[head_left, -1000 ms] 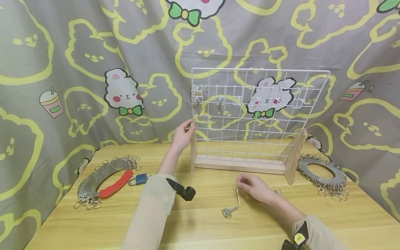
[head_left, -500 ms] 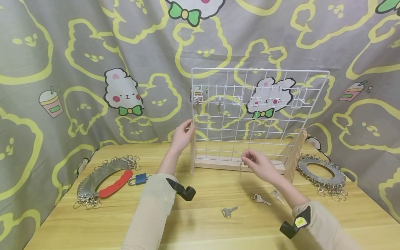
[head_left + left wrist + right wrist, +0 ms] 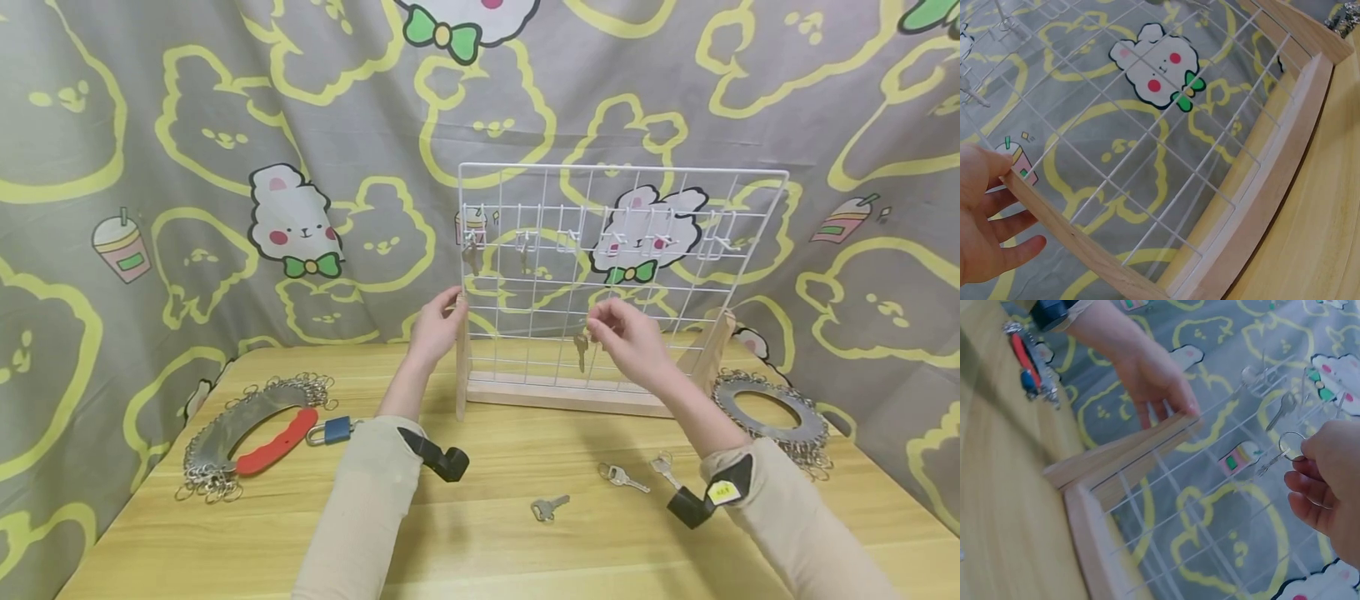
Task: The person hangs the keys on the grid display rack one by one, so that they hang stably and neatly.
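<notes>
My left hand (image 3: pixel 438 327) holds the top of the left wooden post of a white wire grid rack (image 3: pixel 573 400), thumb against the wood. In front of the grid, my right hand (image 3: pixel 630 340) pinches a key ring (image 3: pixel 1291 445) between thumb and finger. From that ring hangs a key (image 3: pixel 581 352), below the row of white hooks (image 3: pixel 567 240). Keys hang on the two leftmost hooks, one key (image 3: pixel 471 254) at the end and another key (image 3: pixel 524 252) beside it. Three loose keys lie on the table, including a key (image 3: pixel 551 507) in front and a key (image 3: pixel 624 477) farther right.
At left lies a metal ring plate with a red handle (image 3: pixel 277 443) and many small rings, beside a blue padlock (image 3: pixel 338 429). A second ring plate (image 3: pixel 812 423) lies at right, partly behind my right forearm. A patterned curtain (image 3: pixel 390 125) hangs behind the wooden table (image 3: pixel 480 550).
My right hand has picked up a key by its ring and lifted it from the table to the front of the grid. The left hand stays on the post.
</notes>
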Motion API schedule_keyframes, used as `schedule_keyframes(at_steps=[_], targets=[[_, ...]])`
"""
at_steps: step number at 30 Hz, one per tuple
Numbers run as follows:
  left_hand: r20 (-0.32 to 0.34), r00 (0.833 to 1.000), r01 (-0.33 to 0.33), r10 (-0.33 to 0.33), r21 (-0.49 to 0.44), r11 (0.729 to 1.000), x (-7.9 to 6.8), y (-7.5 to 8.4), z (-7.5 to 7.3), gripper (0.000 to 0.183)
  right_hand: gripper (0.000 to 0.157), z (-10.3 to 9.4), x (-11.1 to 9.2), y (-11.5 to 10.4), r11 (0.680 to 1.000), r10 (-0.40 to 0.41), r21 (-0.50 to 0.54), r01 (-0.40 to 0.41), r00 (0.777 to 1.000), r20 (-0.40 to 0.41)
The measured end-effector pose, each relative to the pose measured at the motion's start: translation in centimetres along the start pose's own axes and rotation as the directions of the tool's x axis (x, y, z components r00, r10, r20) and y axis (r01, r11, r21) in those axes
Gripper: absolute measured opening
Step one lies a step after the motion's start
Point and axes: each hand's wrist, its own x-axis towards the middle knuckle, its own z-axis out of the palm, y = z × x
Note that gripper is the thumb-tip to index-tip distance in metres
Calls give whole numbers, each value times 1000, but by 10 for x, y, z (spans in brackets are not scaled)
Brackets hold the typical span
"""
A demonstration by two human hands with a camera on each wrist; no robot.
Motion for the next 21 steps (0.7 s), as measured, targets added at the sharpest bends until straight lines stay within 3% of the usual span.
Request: schedule_keyframes(at_steps=[13,21], targets=[[2,1000,1,-1,10,1000,-1,0,-1,45,12,-9,29,-28,1000,-31,0,31,996,-81],[4,1000,-3,3,16,1000,0,0,-1,46,14,-15,44,-40,1000,10,4,-10,988,-155]])
